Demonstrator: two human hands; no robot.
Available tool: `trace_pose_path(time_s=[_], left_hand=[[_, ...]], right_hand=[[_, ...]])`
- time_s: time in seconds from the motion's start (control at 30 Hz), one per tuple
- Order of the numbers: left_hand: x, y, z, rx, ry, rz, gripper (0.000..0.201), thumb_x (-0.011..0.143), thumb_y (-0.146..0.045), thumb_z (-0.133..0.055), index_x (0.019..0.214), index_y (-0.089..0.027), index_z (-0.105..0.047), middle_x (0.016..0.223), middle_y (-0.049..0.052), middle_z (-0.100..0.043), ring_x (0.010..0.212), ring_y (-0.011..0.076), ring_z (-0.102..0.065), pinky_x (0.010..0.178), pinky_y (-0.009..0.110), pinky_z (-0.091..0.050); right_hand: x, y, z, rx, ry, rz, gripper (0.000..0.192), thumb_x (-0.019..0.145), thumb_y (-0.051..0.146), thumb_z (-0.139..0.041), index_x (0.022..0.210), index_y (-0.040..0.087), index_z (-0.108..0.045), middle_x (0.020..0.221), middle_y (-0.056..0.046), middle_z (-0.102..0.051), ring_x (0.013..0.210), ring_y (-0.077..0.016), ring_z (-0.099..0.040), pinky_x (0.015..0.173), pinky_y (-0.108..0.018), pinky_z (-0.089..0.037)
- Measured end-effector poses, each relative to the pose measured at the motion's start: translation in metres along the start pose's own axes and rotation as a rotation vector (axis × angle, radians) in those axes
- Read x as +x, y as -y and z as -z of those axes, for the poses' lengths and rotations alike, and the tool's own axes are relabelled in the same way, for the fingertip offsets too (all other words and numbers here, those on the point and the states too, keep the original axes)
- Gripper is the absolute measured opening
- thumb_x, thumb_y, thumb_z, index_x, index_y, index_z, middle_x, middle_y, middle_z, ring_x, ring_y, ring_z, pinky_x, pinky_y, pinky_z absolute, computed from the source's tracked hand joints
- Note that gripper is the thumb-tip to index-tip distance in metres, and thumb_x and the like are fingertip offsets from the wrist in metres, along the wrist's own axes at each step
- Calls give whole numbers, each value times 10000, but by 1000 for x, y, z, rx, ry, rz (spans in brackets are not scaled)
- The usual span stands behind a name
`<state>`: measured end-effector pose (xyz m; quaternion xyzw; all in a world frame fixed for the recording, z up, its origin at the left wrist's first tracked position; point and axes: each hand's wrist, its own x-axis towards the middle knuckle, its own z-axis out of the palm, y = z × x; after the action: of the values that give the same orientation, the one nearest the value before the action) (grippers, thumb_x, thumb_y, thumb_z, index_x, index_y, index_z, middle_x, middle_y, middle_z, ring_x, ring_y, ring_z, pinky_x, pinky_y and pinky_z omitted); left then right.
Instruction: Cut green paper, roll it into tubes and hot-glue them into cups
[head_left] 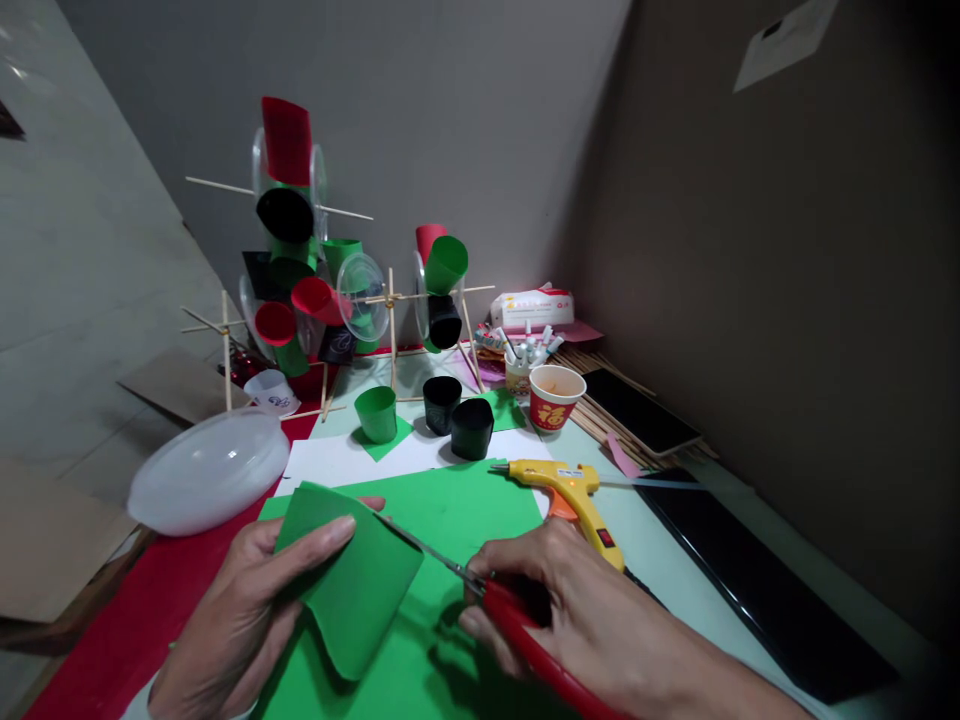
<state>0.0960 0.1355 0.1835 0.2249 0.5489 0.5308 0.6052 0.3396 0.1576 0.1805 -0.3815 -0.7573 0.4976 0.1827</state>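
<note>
My left hand point(247, 600) pinches a curled green foam piece point(352, 580) above the green sheet point(465, 510), thumb on top. My right hand point(592, 620) is closed on red-handled scissors point(517, 625); the blades run up-left from it, tips at the piece's right edge, apparently touching. Beyond the sheet: one green cup point(376, 413), two black cups point(457, 415); at its right edge, one yellow glue gun point(570, 490)
</note>
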Motion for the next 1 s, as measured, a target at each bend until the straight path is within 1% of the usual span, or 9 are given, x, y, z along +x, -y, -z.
trace_pose_path(time_s=[0.1,0.23,0.4,0.53,0.67,0.77,0.83,0.93,1.0], left_hand=[[0,2,-1,18,-3,-3,427,592,-284,-988,991,-194,-863,956,103,-868,989,325,-806,895,337,-637],[-1,6,-1,46,23,30,441,613,-330,-978,1015,-196,-858,989,106,-865,1033,326,-792,904,338,-629],[-3,11,-4,89,69,61,371,647,-353,-961,958,-181,-857,876,110,-857,776,316,-807,743,414,-674],[-4,13,-8,43,35,16,242,546,-275,-1010,670,-223,-809,683,27,-816,619,244,-772,620,318,-658],[-5,14,-11,61,-75,82,342,491,-270,-1029,768,-252,-829,705,16,-820,611,255,-768,575,334,-670],[-6,14,-13,54,-111,77,337,439,-281,-1047,668,-272,-801,590,-35,-757,572,213,-745,520,275,-642],[-6,15,-13,40,-105,69,320,451,-278,-1042,652,-280,-793,654,-29,-790,621,224,-766,537,278,-646],[-5,15,-11,59,-70,71,310,517,-269,-1019,767,-265,-836,817,19,-848,721,262,-797,619,316,-672],[-4,16,-9,80,-48,88,315,553,-268,-1005,828,-248,-852,756,31,-833,698,270,-793,626,333,-677]], right_hand=[[1,0,0,-29,24,-74,324,935,425,-645,710,202,-575,627,10,-690,572,-135,-572,591,-244,-462],[1,-2,0,-95,22,-113,302,920,488,-669,809,210,-624,662,5,-705,588,-143,-556,549,-241,-415],[3,1,-1,-134,25,-107,291,926,468,-669,810,203,-630,659,3,-685,595,-147,-560,585,-257,-411],[2,2,-2,-130,10,-101,311,942,456,-667,774,199,-617,667,1,-678,629,-152,-590,650,-267,-430],[1,-1,-3,-148,0,-79,345,964,476,-642,754,206,-598,672,2,-681,646,-153,-577,715,-286,-437],[1,-3,-3,-165,-20,-61,340,973,477,-636,760,214,-605,693,-6,-692,712,-177,-604,763,-302,-445],[0,-4,-4,-154,-18,-62,347,980,463,-629,743,213,-594,688,-3,-691,693,-171,-611,789,-312,-454],[-1,-3,-4,-146,-15,-63,329,978,419,-631,723,213,-600,689,-5,-695,717,-180,-632,800,-315,-460],[-1,-3,-4,-146,-18,-58,317,977,387,-627,713,213,-610,697,-13,-704,742,-188,-645,774,-303,-461]])
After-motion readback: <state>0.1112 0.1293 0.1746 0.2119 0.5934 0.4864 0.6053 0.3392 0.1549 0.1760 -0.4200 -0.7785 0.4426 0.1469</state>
